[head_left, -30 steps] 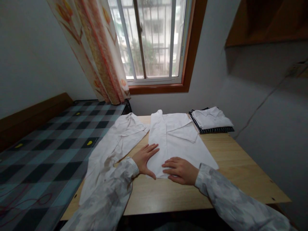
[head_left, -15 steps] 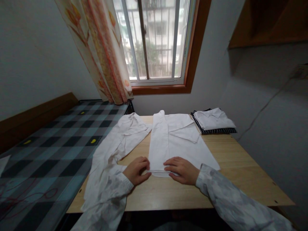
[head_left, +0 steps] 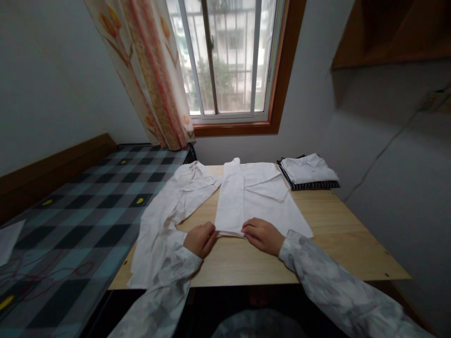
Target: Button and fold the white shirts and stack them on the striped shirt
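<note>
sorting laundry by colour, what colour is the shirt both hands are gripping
White, plain; the shirt shows best in the head view.

Fingertips of each hand hide under the shirt (head_left: 259,209) hem.

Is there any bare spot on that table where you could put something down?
Yes. The widest bare wood of the table lies right of the white shirt, in front of the folded stack. Another strip runs along the near edge below the left hand and right hand. The left side is crowded by a second white garment.
</note>
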Available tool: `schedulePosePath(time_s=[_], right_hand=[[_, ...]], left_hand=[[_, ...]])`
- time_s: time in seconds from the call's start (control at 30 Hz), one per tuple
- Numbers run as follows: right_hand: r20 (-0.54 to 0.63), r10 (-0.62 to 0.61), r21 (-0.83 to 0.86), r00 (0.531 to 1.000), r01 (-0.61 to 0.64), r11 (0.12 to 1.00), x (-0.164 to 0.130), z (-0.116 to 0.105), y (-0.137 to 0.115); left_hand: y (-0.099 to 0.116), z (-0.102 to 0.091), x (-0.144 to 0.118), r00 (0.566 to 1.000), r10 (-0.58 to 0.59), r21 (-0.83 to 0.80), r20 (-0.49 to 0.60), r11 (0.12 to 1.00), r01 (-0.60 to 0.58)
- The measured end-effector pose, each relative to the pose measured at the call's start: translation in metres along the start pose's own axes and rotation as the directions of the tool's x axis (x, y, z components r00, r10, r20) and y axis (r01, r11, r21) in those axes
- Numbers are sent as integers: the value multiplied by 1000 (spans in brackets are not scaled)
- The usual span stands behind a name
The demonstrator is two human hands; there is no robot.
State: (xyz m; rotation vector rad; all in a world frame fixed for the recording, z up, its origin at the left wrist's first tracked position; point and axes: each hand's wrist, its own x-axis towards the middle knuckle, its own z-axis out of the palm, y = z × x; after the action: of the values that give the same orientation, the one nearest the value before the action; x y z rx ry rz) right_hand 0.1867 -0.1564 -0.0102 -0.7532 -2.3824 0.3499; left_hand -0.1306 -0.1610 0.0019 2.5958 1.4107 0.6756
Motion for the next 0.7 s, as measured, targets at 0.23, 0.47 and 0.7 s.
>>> schedulePosePath(time_s=[0.23,0.47,0.7], right_hand=[[-46,7,-180,999,-15,984,-2,2,-4],[-1,69,-334,998,-66,940,-9,0,-4],[77,70,-271,995,-47,962,-18,-20,-4]], left_hand=[[10,-4,-4,967,-253,-172,-40,955,243],[10,5,-5,920,-377,-351,-107,880,320],[1,12,-3,952,-292,-390,-93,890,235]])
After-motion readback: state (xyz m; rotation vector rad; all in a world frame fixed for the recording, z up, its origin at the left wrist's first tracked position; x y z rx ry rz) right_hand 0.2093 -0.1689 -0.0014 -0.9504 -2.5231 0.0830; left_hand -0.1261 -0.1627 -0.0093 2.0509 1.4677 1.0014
